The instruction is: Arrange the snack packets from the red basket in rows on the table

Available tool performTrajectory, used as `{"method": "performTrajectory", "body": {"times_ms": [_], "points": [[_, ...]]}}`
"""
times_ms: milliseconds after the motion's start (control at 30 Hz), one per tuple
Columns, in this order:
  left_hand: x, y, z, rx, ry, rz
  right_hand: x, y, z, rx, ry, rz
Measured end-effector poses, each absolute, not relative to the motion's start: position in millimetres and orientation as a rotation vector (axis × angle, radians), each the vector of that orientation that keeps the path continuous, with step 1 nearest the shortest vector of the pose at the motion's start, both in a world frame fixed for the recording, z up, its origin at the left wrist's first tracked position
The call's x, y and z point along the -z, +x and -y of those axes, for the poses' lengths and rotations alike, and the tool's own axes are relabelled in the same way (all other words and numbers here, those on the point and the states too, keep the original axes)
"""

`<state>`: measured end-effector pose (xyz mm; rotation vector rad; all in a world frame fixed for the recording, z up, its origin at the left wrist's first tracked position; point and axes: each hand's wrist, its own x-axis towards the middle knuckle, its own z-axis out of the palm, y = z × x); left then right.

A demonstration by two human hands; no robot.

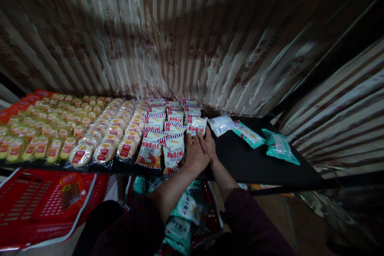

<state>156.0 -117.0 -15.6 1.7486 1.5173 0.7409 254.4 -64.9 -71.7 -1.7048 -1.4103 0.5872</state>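
My left hand (196, 155) and my right hand (209, 144) are close together at the near end of a white snack bag (196, 125) with a red label and striped edges. The fingers close on its lower edge and right side, with the left hand partly covering the right. The bag lies at the front of the rightmost of three rows of like bags. Just left of my left hand, another snack bag (174, 155) fronts the middle row, with one more (150, 149) beside it.
Round packaged cakes (103, 152) and small yellow packs (54, 150) fill the black shelf's left side. Several teal and white bags (280, 147) lie loose on the right. Below stand a red basket (27, 208) and another basket (216, 208) holding teal bags (178, 228). Striped curtain hangs behind.
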Motion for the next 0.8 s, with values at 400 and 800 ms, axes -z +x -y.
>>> {"method": "performTrajectory", "body": {"times_ms": [400,800], "points": [[22,140,147,-0.957,1.84,-1.449,88,259,82,-0.178,-1.685,1.422],[63,86,180,-1.411,2.053,-1.481,79,213,144,-0.06,-1.453,1.472]]}}
